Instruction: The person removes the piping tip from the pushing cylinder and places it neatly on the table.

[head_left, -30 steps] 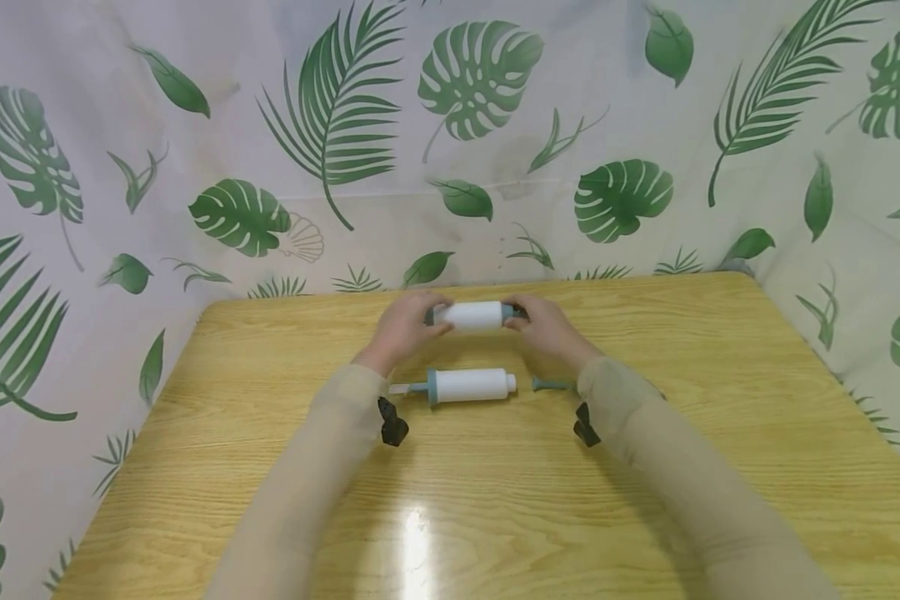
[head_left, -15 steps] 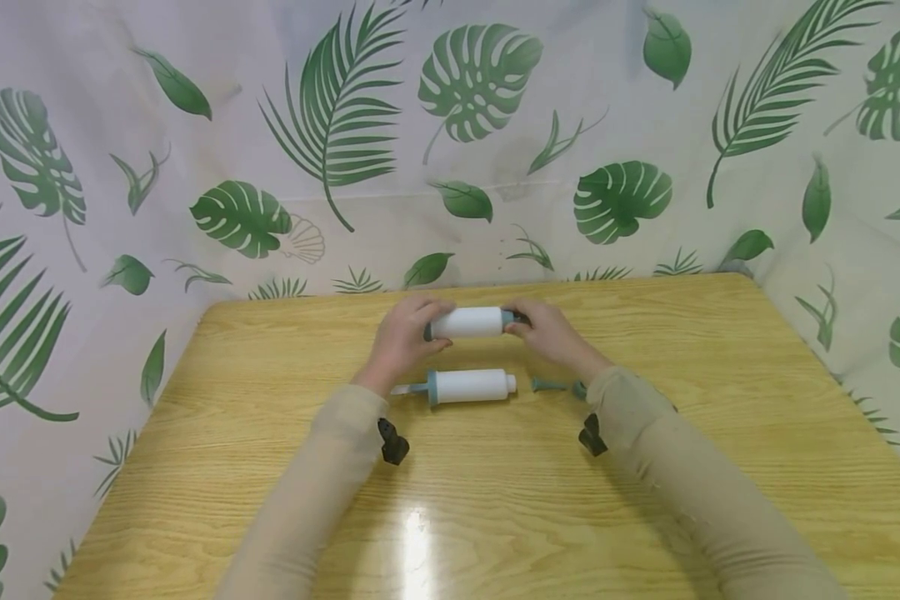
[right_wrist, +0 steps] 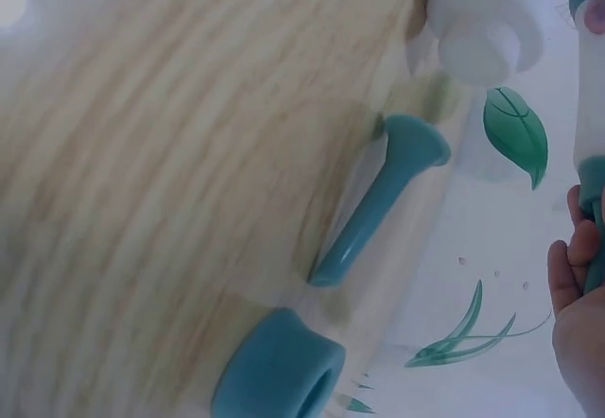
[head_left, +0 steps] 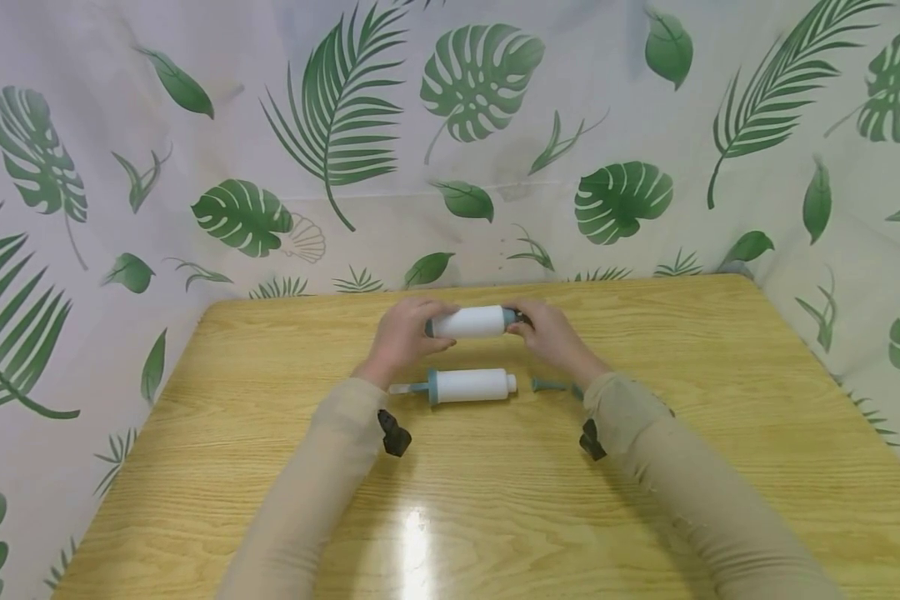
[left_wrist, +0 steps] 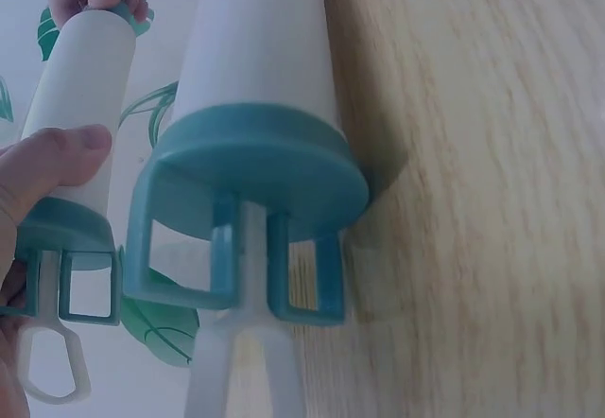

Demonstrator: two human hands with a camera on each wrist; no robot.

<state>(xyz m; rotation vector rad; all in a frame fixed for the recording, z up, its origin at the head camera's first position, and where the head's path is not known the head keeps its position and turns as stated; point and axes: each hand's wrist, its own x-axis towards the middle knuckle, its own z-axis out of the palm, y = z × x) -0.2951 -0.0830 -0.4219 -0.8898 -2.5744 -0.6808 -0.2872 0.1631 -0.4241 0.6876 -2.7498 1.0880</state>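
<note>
A white syringe (head_left: 474, 322) with teal ends is held level above the far part of the table. My left hand (head_left: 401, 337) grips its barrel near the handle end; the left wrist view shows the thumb (left_wrist: 71, 153) across the barrel, with teal finger loops and a pale plunger ring below. At the other end, my right hand (head_left: 557, 335) holds the teal tip piece, fingers curled around it. A second white syringe (head_left: 471, 385) lies on the table nearer me, its teal flange and plunger pointing left. Beside its bare tip lies a teal flared nozzle (right_wrist: 378, 200).
A teal cap (right_wrist: 279, 371) with an opening rests near the nozzle, mostly under my right sleeve in the head view. The wood-grain table (head_left: 487, 517) ends at the back against a leaf-patterned cloth (head_left: 390, 233).
Compared with a second ago, the held syringe is slightly nearer me, and my right forearm has shifted a little right, showing more of the nozzle. Both hands keep their hold.
</note>
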